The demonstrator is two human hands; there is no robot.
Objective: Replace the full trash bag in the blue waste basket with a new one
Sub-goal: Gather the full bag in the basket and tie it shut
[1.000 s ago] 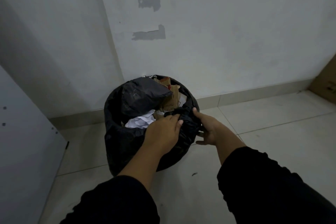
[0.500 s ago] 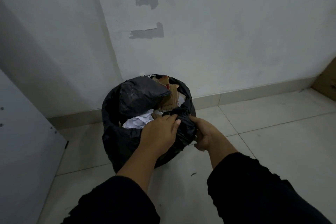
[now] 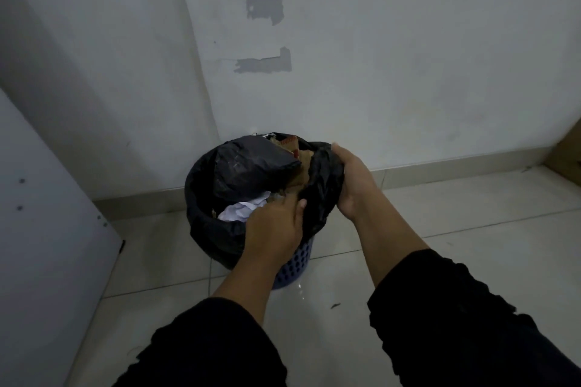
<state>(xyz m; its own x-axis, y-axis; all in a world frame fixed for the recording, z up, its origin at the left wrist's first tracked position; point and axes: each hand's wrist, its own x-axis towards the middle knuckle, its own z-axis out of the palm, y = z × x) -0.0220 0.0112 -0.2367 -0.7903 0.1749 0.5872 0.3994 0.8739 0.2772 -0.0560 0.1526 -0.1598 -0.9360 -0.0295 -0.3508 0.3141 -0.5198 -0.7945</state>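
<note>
Head view looks down on two bare forearms reaching to a waste basket [image 3: 295,264] standing on the tiled floor [image 3: 471,229] against the wall [image 3: 408,72]. Left of the hands, the black trash bag [image 3: 220,229] is folded over the basket rim, and crumpled white paper [image 3: 242,210] and brown cardboard [image 3: 298,166] sit heaped just beyond the left hand's knuckles. The left hand [image 3: 273,229] curls over the near edge of the bag; its fingertips are hidden in the plastic, so I cannot tell how firm that hold is. The right hand [image 3: 352,182] grips a bunched fold of the bag, pulled up off the rim on the far right side.

The bag is still seated in the basket, and only the right side looks freed. Risks, as I judge them: the load stands above the rim, so lifting with the mouth open could tip paper out on the left; the cardboard corners could tear thin plastic if it is pulled tight; the light basket may rise with the bag. A wet patch [image 3: 300,287] below the left wrist hints at a leak.
</note>
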